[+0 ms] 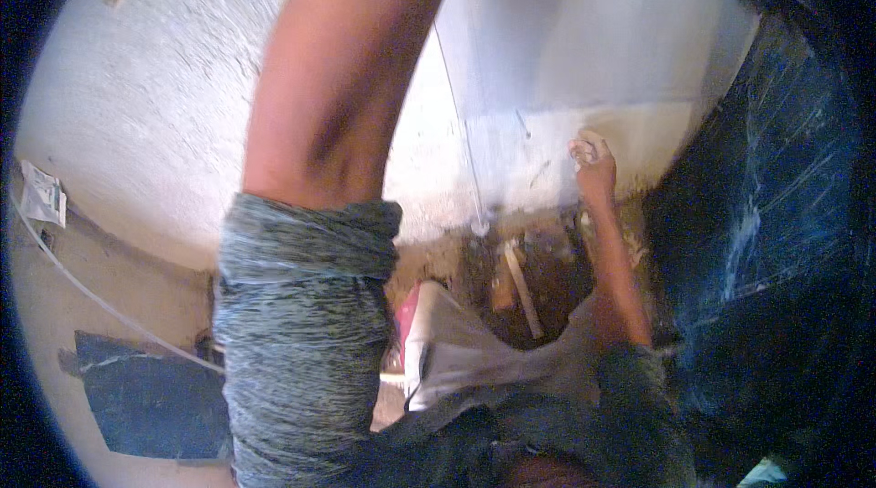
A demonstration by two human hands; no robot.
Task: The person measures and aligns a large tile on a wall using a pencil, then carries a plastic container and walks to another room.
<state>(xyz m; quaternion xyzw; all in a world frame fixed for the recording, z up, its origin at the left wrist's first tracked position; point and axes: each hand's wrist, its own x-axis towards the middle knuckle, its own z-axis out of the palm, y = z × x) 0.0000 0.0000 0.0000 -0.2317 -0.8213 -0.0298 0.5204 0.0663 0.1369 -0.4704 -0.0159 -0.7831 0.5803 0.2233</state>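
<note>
My left arm, its grey-green sleeve rolled to the elbow, reaches up past the top edge, so the left hand is out of sight. Lower and to the right, my right hand [593, 158] is beside the pale lower wall [493, 164]. Its fingers are curled in; a whitish patch shows at them, too small and blurred to name. On the wall left of this hand is a short thin dark rod [523, 124]. A thin cord [464, 132] runs down the wall to a small white blob near the floor.
A large dark blue sheet [757, 205] with whitish streaks covers the right side. Near my legs lies a pale stick [523, 292] among rubble. At left are a pale cable [109, 315], a dark flat sheet [151, 401] and a white printed packet [43, 194].
</note>
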